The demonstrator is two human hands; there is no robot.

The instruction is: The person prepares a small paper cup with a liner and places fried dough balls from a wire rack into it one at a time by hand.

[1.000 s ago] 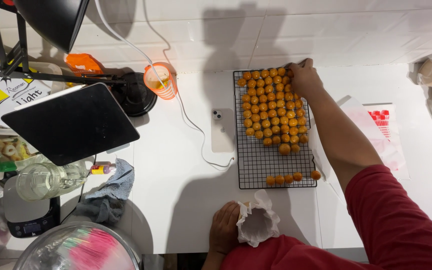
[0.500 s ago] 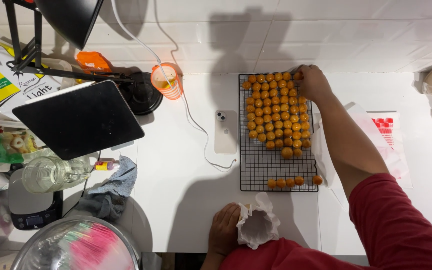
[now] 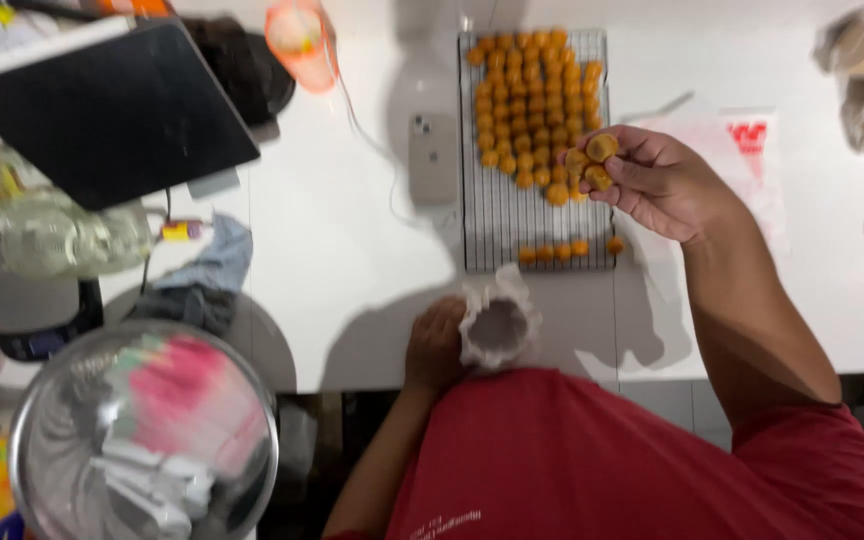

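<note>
A black wire rack [image 3: 497,235] lies on the white table [image 3: 352,270] and carries several small orange balls [image 3: 532,100], most packed at its far end and a short row near its front edge. My right hand [image 3: 657,185] hovers over the rack's right side and pinches a few orange balls [image 3: 597,160] in its fingertips. My left hand [image 3: 437,345] rests at the table's front edge, holding a crumpled white paper cup [image 3: 497,325] with its mouth facing up.
A phone [image 3: 433,158] with a cable lies left of the rack. A dark tablet [image 3: 112,110], an orange cup [image 3: 297,40], a clear bottle [image 3: 72,235], a grey cloth [image 3: 207,280] and a steel bowl [image 3: 142,435] fill the left. White bags [image 3: 752,140] lie right.
My right hand has drawn back from the rack's far right corner toward me, now holding a few orange balls. The view has moved closer. The left hand still holds the paper cup.
</note>
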